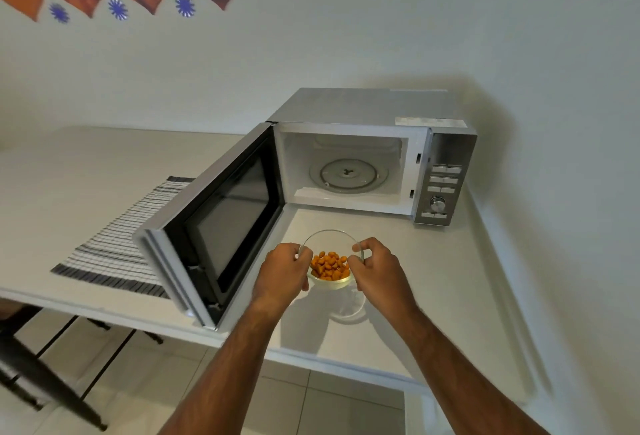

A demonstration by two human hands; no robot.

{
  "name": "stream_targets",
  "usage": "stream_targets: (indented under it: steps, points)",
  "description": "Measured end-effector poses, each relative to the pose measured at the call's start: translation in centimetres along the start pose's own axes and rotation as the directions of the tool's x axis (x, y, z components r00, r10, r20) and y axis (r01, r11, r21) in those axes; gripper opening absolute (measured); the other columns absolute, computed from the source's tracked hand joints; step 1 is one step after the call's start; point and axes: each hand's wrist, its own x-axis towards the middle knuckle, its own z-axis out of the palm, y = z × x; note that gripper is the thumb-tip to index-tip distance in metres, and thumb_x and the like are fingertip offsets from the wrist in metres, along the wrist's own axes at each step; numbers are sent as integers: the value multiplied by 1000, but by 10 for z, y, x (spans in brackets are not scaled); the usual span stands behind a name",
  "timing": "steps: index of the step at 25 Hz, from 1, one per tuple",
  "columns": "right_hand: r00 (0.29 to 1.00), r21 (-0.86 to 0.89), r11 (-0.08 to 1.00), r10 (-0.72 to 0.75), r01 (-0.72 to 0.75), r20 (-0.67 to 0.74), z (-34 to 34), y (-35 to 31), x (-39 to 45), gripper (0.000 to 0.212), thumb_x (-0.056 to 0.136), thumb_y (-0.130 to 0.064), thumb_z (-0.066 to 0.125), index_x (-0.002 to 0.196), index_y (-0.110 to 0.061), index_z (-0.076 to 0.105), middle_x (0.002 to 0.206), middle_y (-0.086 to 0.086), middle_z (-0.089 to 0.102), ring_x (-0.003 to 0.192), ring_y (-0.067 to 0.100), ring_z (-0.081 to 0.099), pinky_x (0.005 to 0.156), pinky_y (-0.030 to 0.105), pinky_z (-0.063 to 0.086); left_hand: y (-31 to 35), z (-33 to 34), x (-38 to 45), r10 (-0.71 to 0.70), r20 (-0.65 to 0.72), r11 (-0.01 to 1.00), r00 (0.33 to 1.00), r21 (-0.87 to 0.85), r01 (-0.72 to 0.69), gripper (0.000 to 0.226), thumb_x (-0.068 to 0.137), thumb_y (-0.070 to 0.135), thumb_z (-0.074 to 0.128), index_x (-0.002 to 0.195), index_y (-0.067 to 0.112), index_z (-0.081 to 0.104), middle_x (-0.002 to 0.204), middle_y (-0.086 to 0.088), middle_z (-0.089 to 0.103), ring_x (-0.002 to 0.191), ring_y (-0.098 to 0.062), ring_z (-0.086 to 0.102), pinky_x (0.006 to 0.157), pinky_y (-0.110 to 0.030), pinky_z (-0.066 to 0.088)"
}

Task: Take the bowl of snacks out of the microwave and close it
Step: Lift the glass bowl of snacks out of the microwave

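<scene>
Glass bowl (331, 261) of orange snacks (329, 266) sits between my two hands, already outside the microwave (367, 157), in front of its open cavity. Left hand (282, 273) pinches the near-left rim, right hand (375, 270) the near-right rim; both closed on the glass. Cannot tell if the base is touching the surface (433, 279) or just above it. Judgement: lower level, release both sides together so nothing spills. Door (214, 227) stands wide open just left of my left hand; that hand should swing it shut.
</scene>
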Motion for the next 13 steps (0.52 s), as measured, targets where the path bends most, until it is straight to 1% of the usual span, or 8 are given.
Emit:
stream_targets:
  steps: [2, 4, 5, 6, 7, 9, 11, 13]
  points:
    - [1000, -14, 1000, -13, 13, 13, 4, -6, -11, 14, 101, -33, 63, 113, -31, 58, 76, 0, 75, 64, 19, 74, 64, 32, 65, -7, -11, -11, 8, 2, 1000, 1000, -18, -8, 40, 107, 36, 49, 83, 17, 74, 58, -2, 70, 56, -10, 65, 66, -30, 54]
    - [1000, -25, 999, -19, 19, 19, 11, -15, -20, 12, 101, -34, 63, 112, -31, 58, 72, -5, 73, 56, 12, 71, 50, 16, 55, -18, -22, -22, 22, -10, 999, 1000, -29, -22, 41, 108, 37, 49, 82, 18, 74, 56, -2, 70, 52, -8, 64, 66, -31, 57]
    - [1000, -21, 1000, -17, 17, 25, 15, -20, -24, 11, 101, -34, 63, 111, -31, 58, 70, -6, 71, 53, 8, 70, 45, 10, 49, -23, -26, -27, 26, -12, 999, 1000, -33, -26, 41, 108, 38, 49, 83, 19, 75, 56, -1, 70, 49, -6, 64, 65, -30, 56]
    - [999, -15, 1000, -13, 14, 35, 19, -24, -28, 11, 101, -34, 64, 109, -30, 58, 68, -7, 70, 51, 2, 69, 42, 8, 45, -30, -32, -32, 28, -12, 999, 1000, -41, -28, 41, 109, 39, 49, 84, 19, 75, 55, -1, 69, 47, -4, 64, 62, -29, 55]
    - [999, -13, 1000, -8, 9, 47, 25, -29, -33, 11, 101, -34, 64, 108, -29, 58, 67, -7, 68, 50, -3, 67, 41, 7, 44, -37, -39, -38, 30, -12, 998, 999, -48, -31, 41, 109, 39, 49, 84, 20, 75, 55, 0, 69, 46, -1, 64, 60, -26, 52]
    - [997, -13, 1000, 4, -3, 82, 36, -37, -44, 13, 100, -33, 66, 108, -28, 58, 66, -7, 65, 47, -6, 65, 40, 7, 43, -49, -51, -47, 45, -11, 998, 999, -39, -46, 42, 110, 38, 49, 83, 20, 75, 55, 1, 69, 46, 0, 65, 59, -24, 52]
    - [992, -8, 1000, 16, -15, 127, 50, -45, -58, 14, 100, -31, 66, 109, -26, 58, 64, -7, 63, 44, -3, 64, 41, 7, 43, -65, -66, -58, 51, 1, 998, 999, -27, -51, 42, 110, 37, 49, 83, 19, 76, 61, -2, 73, 49, -4, 67, 60, -24, 57]
    - [987, -21, 999, 31, -28, 156, 64, -52, -73, 13, 100, -30, 66, 108, -26, 57, 64, -7, 61, 42, 5, 61, 42, 9, 43, -82, -81, -70, 49, 10, 998, 999, -49, -48, 41, 110, 36, 51, 81, 18, 74, 61, -3, 72, 49, -3, 66, 58, -23, 56]
